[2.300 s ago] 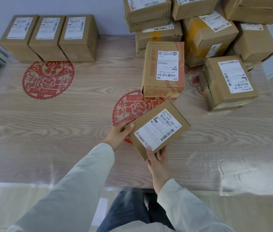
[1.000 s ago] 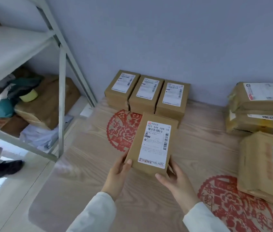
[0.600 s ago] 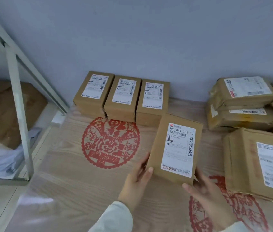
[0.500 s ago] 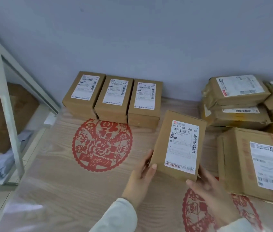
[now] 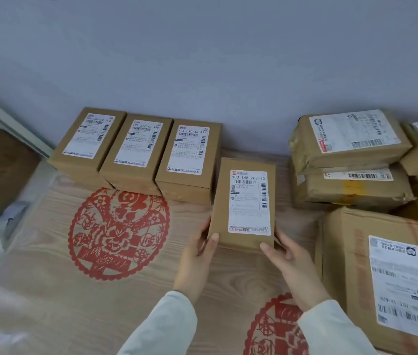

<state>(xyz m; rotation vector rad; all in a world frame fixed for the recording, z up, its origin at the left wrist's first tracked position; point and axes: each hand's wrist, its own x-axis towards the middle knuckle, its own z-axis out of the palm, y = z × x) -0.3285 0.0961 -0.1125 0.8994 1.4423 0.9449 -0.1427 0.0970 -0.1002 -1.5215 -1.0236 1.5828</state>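
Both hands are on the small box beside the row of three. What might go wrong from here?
The small box is close beside the row's third box; moving it back may catch that box and skew the row.
The left hand and right hand grip only its near corners, so its far end might swing.
The large box lies close to the right hand and may get bumped.

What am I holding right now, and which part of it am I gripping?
The small cardboard box, held at its near end: the left hand grips the near-left corner, the right hand the near-right corner.
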